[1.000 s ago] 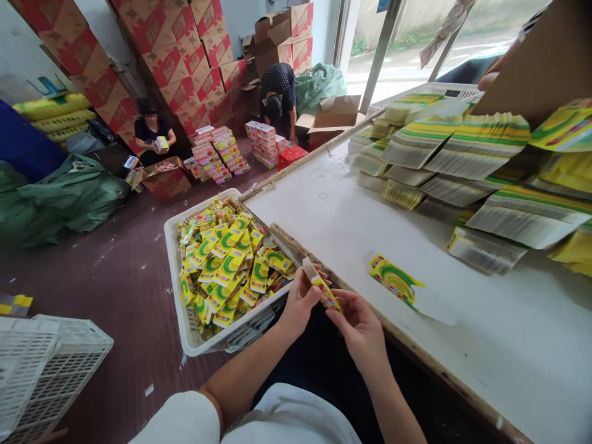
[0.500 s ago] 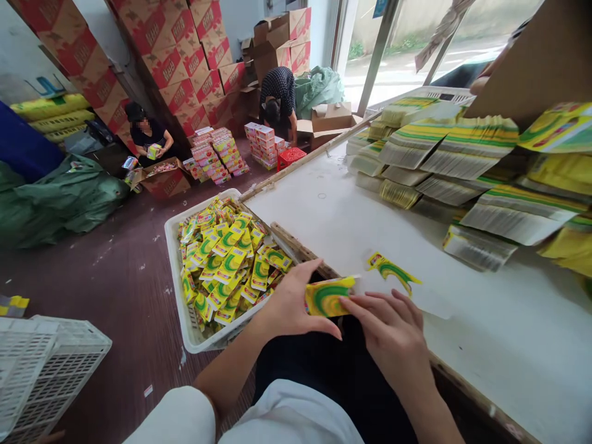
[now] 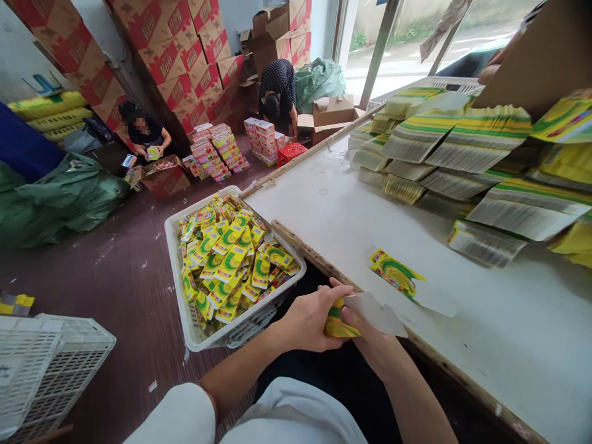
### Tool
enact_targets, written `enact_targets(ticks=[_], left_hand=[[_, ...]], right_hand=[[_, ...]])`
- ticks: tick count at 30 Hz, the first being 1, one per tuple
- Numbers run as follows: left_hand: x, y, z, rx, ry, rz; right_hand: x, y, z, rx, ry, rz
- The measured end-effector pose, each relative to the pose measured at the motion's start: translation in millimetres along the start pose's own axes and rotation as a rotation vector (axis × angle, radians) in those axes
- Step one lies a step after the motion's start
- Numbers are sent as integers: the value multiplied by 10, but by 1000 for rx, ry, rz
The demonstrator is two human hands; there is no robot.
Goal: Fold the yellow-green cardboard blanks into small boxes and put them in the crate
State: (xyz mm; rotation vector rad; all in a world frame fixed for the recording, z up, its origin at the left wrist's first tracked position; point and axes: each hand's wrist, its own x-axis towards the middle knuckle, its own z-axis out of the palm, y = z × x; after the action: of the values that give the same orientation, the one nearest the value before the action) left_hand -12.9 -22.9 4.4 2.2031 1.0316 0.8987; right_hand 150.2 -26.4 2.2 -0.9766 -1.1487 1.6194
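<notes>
A small yellow and green carton (image 3: pixel 340 323) is between my two hands, over my lap by the table's edge. My left hand (image 3: pixel 309 317) is wrapped round its left side. My right hand (image 3: pixel 377 345) grips it from the right, and a white flap (image 3: pixel 380 314) sticks out past the fingers. Another yellow and green carton (image 3: pixel 395 273) lies flat on the white table (image 3: pixel 324 216). To the left, a white basket (image 3: pixel 179 290) holds many filled-looking yellow packs (image 3: pixel 231 262).
Stacks of flat cartons (image 3: pixel 462 148) cover the table's far right, beside a brown cardboard piece (image 3: pixel 522 68). White crates (image 3: pixel 69 364) stand at lower left. Two people (image 3: pixel 147 132) work beyond, near boxes (image 3: pixel 169 179) and a red stool (image 3: pixel 291 152).
My hands have come together around the carton, which is now turned and mostly covered by my fingers. Its white flap now points to the right.
</notes>
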Motion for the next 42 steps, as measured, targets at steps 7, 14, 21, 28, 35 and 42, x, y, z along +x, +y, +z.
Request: enact_targets(ticks=[7,14,21,28,35,42], left_hand=[[-13,-125,115,22,47,-25],[19,-168,102,-106,52,-200],[-21,-85,-44,-85,95,-228],[30,-47,-93,-33,28,-177],[70,-3,-89,-17,-55,-142],[32,-114,-94,-18,-12,-137]], right_hand=[[43,104,-113,-126,-1,-112],[-35,144,-130,-880,-68,-594],[-9,77,-268,-1078,-161,-613],[-37,115,-303,-1071,-75,-641],[-20,-144,-355,-1019,-219,-532],[50,-23,-182,-775,-171,-458]])
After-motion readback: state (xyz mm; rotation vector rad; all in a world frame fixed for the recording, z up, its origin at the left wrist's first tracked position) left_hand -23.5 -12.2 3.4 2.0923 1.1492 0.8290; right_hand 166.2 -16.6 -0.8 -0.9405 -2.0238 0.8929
